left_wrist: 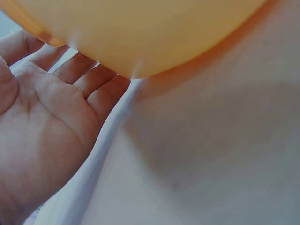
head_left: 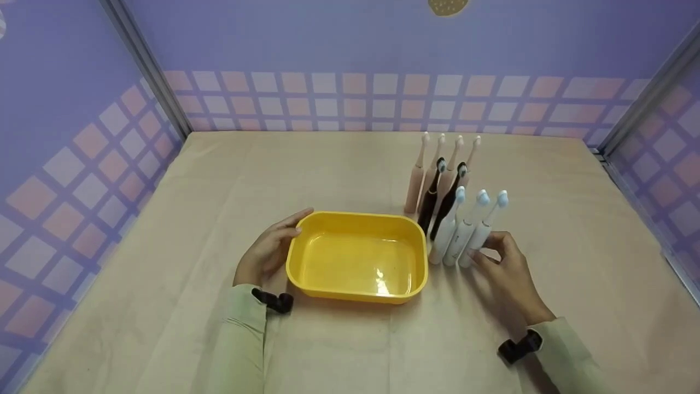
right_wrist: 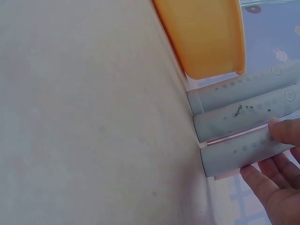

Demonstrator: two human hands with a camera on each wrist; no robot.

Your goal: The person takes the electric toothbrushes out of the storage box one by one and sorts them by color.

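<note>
My left hand (head_left: 268, 251) holds the left side of a yellow plastic tub (head_left: 355, 215), thumb at the rim and fingers against the outer wall. In the left wrist view, the fingers (left_wrist: 75, 68) meet the wall from outside. My right hand (head_left: 506, 271) pinches the handle of the rightmost white electric toothbrush (head_left: 477, 241) between thumb and fingers. That toothbrush stands upright at the end of a row of three; the middle white toothbrush (head_left: 459, 241) and the left white toothbrush (head_left: 443, 241) are close beside it. The tub has nothing inside.
Two black electric toothbrushes (head_left: 429, 205) stand behind the white ones. Farther back are several pink electric toothbrushes (head_left: 414, 189), partly hidden by the black pair. A beige cloth (head_left: 246, 175) covers the table, and patterned purple walls (head_left: 328, 44) with metal posts enclose it.
</note>
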